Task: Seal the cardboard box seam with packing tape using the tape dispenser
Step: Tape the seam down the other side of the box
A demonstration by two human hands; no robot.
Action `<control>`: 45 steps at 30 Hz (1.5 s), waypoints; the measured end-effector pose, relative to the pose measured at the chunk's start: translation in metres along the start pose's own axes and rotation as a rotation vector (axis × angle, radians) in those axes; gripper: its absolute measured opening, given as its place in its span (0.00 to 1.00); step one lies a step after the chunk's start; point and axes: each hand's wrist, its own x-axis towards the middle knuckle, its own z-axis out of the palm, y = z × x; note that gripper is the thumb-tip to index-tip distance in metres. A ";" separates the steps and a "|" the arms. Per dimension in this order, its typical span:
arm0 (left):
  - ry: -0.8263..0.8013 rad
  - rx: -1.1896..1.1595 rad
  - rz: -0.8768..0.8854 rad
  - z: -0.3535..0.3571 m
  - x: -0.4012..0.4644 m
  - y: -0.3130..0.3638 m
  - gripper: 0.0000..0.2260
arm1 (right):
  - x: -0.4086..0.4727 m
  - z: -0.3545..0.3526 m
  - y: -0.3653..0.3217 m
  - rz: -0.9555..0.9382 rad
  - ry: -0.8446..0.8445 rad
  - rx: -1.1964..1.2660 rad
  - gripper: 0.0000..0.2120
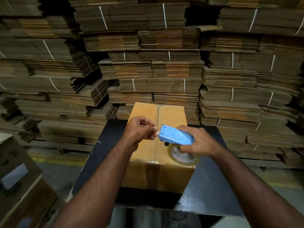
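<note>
A closed cardboard box [171,116] stands on a dark worktop [212,191], its long side running away from the person. The seam [157,112] runs down the middle of the box top, and a glossy strip of clear tape lies along it, wrapping over the near edge.

Both hands are raised above the box top. The right hand [197,142] grips a blue tape dispenser [175,134] from the right side, its fingers closed around the body and the roll. The roll of clear tape [183,155] hangs at the lower end of the dispenser, over the near right corner of the box. The nose of the dispenser points left, towards the seam.

The left hand [139,129] sits just left of the dispenser's nose, above the left half of the box. Its fingers [152,129] are curled in, the thumb and forefinger pinching a thin loose end of tape at the nose; the end itself is too fine to see clearly.

Behind the worktop, bundles of flattened cartons [164,55] tied with white string are stacked high across the whole background. Another piece of cardboard [21,186] lies at the lower left, blurred.
</note>
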 end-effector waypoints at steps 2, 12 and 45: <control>0.050 -0.016 0.008 -0.006 0.000 -0.007 0.09 | 0.005 -0.002 0.002 -0.023 -0.015 -0.092 0.33; 0.012 -0.034 -0.262 -0.038 -0.007 -0.028 0.14 | 0.018 0.008 -0.016 -0.230 -0.016 -0.376 0.33; 0.126 -0.049 0.066 -0.037 -0.017 -0.045 0.06 | 0.008 0.019 -0.044 -0.137 -0.039 -0.398 0.35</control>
